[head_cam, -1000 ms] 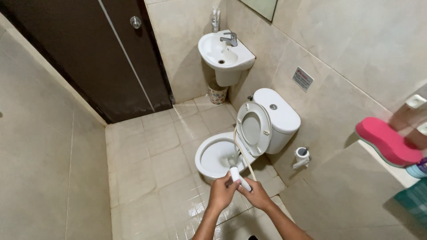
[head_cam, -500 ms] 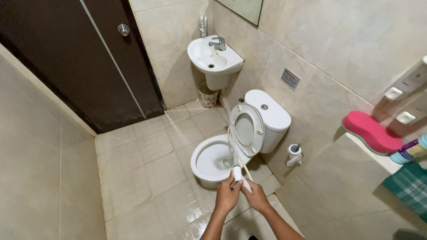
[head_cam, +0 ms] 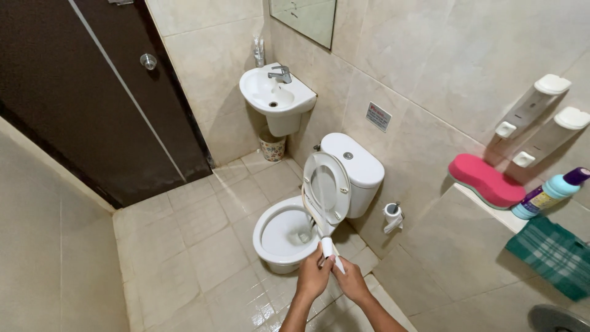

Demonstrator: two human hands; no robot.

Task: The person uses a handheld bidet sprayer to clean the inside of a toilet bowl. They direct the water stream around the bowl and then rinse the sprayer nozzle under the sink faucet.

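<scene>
Beige glazed tiles cover the floor [head_cam: 203,227] and the walls, and the floor looks wet and shiny near the white ceramic toilet [head_cam: 295,230], which I take as landmark. Far to the left of the toilet stands the dark brown door [head_cam: 80,104]. Behind the toilet, in the corner, hangs the small white wash basin [head_cam: 276,98], and under it sits a little patterned bin [head_cam: 272,147]. The white seat and lid [head_cam: 327,186] of the toilet stand upright against the cistern. To the right of the toilet a roll of paper [head_cam: 392,216] is fixed on the wall; further right, a ledge carries a pink oval sponge [head_cam: 485,180], a light blue bottle [head_cam: 547,193] and a green checked cloth [head_cam: 553,255].

In front of the toilet, both hands are closed around the white plastic spray nozzle [head_cam: 329,251]: the left hand [head_cam: 314,276] wraps its lower part, the right hand [head_cam: 351,281] holds just beside. Its thin pale hose [head_cam: 310,212] goes up toward the seat.

The nozzle is probably light and stiff, but smooth plastic becomes slippery when wet, so a full grip around the body seems best. The hose is flexible and may pull sideways.
</scene>
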